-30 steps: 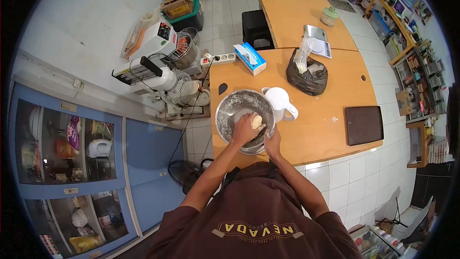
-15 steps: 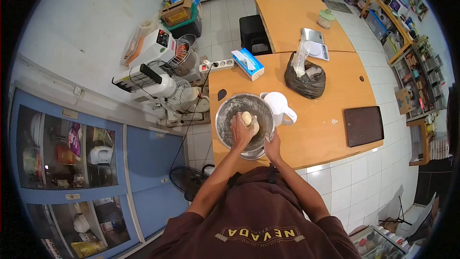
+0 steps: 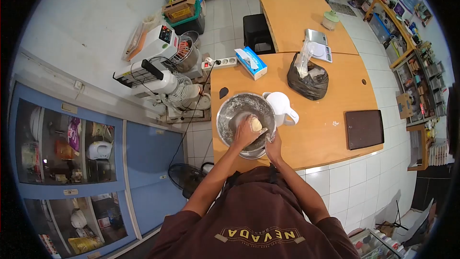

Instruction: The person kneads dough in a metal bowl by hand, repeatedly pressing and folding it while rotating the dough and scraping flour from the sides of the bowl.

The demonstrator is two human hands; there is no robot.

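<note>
A metal mixing bowl (image 3: pixel 225 115), dusted pale on its inner wall, stands near the front edge of the wooden table. Inside it, my left hand (image 3: pixel 245 133) is closed around a lump of pale dough (image 3: pixel 256 124), which shows past the fingers. My right hand (image 3: pixel 273 147) grips the bowl's rim at the near right side, some fingers hidden against the wall. Right behind that rim stands a white jug (image 3: pixel 279 104) with a handle.
On the table (image 3: pixel 306 139) are a black plastic bag (image 3: pixel 306 86), a blue-and-white box (image 3: pixel 251 62), a white kitchen scale (image 3: pixel 320 52) and a dark baking tray (image 3: pixel 364 129). A fan (image 3: pixel 179 91) and a mixer (image 3: pixel 160 43) stand on the left, above a blue cabinet (image 3: pixel 148 163).
My left hand has shifted right within the bowl, and its fingers now cover more of the dough. My right hand stays at the rim. The whole view has shifted slightly.
</note>
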